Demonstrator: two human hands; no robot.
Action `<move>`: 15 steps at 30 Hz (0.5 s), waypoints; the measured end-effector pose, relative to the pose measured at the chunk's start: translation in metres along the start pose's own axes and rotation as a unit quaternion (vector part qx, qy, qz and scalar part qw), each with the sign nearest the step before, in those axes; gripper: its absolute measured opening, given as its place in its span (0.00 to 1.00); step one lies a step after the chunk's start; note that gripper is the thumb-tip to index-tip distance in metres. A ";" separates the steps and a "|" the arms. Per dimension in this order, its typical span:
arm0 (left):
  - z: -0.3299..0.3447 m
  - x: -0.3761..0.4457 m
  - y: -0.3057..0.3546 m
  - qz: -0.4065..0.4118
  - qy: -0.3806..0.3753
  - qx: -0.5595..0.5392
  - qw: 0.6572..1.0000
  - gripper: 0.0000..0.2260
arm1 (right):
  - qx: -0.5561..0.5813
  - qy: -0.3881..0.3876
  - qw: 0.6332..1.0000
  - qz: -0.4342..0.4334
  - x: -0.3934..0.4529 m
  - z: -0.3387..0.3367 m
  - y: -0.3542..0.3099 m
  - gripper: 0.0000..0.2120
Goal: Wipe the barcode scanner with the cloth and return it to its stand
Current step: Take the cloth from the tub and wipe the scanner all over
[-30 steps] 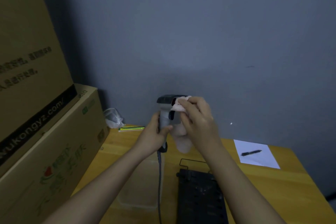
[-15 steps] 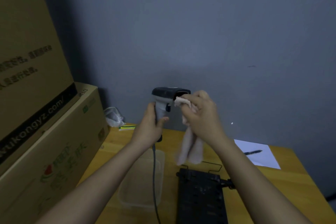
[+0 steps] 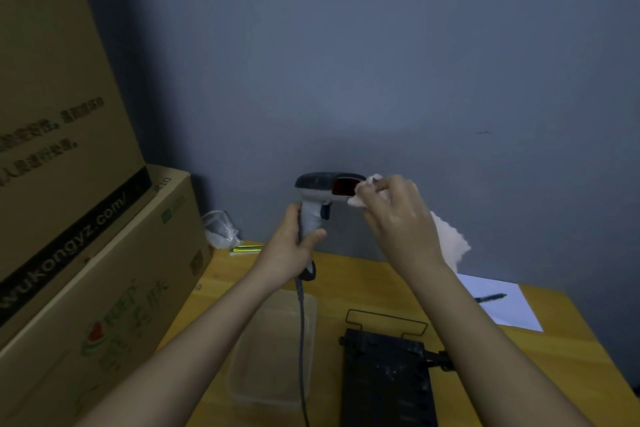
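Observation:
My left hand grips the grey handle of the barcode scanner, held upright above the table with its dark head and red window facing right. Its cable hangs down toward me. My right hand pinches a pale pink cloth and presses a fold of it against the right edge of the scanner's window; the rest of the cloth trails behind my wrist. A black stand with a wire loop lies flat on the wooden table below my right forearm.
Stacked cardboard boxes fill the left side. A clear plastic tray sits under the cable. A white sheet with a pen lies at the right. A crumpled plastic bag and a green-yellow stick lie by the grey wall.
The scanner's head has turned so its red window shows. My right hand and the cloth moved from the front of the head to the window's right edge, the cloth swinging behind my wrist.

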State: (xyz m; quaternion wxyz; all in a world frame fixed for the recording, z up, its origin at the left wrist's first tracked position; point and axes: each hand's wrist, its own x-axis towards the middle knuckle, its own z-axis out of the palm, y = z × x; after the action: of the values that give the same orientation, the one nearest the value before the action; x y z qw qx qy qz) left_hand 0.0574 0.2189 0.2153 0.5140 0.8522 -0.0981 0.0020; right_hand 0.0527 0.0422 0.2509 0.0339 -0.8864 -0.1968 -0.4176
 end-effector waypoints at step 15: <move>0.004 -0.005 -0.001 -0.007 -0.031 -0.008 0.999 0.19 | 0.175 -0.035 0.979 0.100 0.003 -0.001 -0.015 0.05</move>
State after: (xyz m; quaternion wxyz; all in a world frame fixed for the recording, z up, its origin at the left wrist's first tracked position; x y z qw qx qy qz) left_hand 0.0524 0.2171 0.2122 0.5173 0.8485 -0.1079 -0.0286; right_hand 0.0482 0.0564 0.2526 0.2234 -0.8961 -0.1780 -0.3398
